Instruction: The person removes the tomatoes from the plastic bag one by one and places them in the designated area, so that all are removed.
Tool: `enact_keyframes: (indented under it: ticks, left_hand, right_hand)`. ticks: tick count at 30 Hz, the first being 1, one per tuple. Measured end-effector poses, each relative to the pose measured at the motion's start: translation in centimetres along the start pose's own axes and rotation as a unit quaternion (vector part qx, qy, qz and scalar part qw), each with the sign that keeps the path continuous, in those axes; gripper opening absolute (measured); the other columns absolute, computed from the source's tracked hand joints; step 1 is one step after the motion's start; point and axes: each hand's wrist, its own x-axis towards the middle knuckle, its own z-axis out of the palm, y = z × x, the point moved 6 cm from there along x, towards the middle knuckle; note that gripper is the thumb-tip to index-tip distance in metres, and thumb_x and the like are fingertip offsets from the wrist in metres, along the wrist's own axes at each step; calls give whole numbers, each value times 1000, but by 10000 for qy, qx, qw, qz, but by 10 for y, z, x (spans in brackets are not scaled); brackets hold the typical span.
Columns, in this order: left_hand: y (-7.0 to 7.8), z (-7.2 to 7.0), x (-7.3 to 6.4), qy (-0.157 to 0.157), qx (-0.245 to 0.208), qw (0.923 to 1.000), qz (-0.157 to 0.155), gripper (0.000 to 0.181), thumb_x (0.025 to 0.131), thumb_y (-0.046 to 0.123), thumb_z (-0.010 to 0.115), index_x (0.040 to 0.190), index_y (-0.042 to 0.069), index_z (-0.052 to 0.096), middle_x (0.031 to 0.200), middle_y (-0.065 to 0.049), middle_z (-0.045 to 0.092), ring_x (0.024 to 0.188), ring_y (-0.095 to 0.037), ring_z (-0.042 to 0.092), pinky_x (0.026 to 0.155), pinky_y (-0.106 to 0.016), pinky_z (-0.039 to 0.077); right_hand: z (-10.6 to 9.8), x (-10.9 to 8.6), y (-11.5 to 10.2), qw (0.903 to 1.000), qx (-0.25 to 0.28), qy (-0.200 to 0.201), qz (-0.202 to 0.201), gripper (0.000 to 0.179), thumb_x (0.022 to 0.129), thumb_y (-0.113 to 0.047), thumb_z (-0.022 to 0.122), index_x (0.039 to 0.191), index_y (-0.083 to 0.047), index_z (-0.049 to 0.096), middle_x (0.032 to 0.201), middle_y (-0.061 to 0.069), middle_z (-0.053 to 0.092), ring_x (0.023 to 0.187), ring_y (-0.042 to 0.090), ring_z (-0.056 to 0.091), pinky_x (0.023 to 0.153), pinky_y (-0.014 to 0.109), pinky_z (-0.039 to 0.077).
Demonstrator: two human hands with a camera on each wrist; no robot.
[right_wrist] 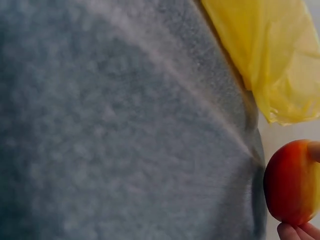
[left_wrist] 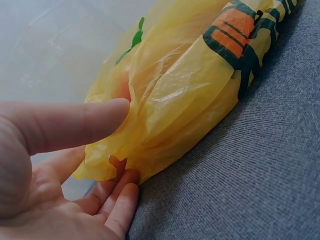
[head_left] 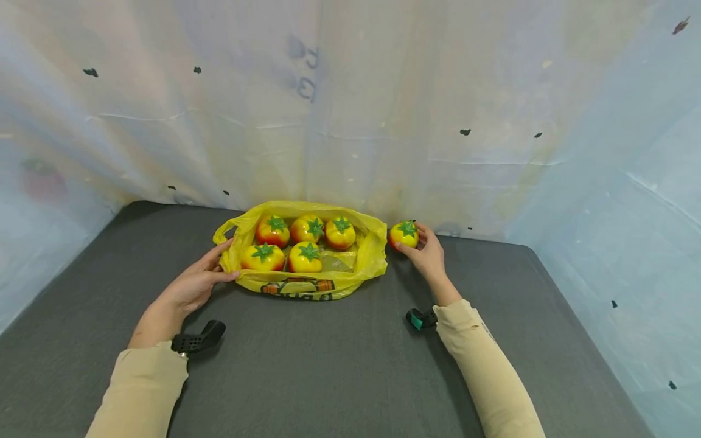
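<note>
A yellow plastic bag (head_left: 314, 285) lies wide open on the table, with several red-and-yellow toy tomatoes (head_left: 265, 257) inside, each topped by a green star-shaped calyx. At the bag's left end, my left hand (head_left: 194, 283) holds the plastic between thumb and fingers; in the left wrist view the thumb (left_wrist: 80, 125) lies over the bag's edge, fingers beneath. Just beyond the bag's right end, my right hand (head_left: 429, 252) grips another toy tomato (head_left: 403, 235) by its sides. The right wrist view shows that tomato's red side (right_wrist: 285, 182), with fingertips above and below.
The dark grey table (head_left: 339, 365) extends around the bag and toward me. Close behind the bag hangs a pale plastic sheet (head_left: 383, 158), and another sheet (head_left: 619, 255) borders the right side. Black wrist devices sit on both arms.
</note>
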Motion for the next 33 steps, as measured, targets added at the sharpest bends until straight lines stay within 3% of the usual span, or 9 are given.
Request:
enact_keyframes:
  ticks: [7, 20, 33]
  left_hand:
    - [0, 0, 2, -77, 98, 9998, 134, 89, 94, 5, 57, 155, 21, -7, 157, -16, -21, 143, -41, -12, 109, -65, -10]
    - [-2, 1, 1, -43, 44, 9999, 103, 90, 94, 5, 58, 155, 23, -7, 157, -16, -21, 144, -40, -13, 109, -65, -10]
    - [-3, -1, 1, -52, 34, 10000, 58, 89, 95, 3, 56, 155, 24, -7, 157, -14, -24, 143, -39, -16, 109, -65, -11]
  right_hand:
    - [1, 2, 4, 9998, -8, 48, 192, 73, 85, -23, 72, 146, -8, 36, 143, 22, 42, 130, 36, 45, 105, 47, 40]
    - [-3, 1, 7, 9992, -199, 56, 345, 76, 85, -27, 72, 148, -8, 34, 145, 22, 43, 131, 34, 45, 106, 45, 39]
    - [-19, -10, -8, 9990, -74, -76, 427, 76, 88, -24, 69, 152, -12, 28, 152, 22, 32, 136, 37, 37, 107, 48, 37]
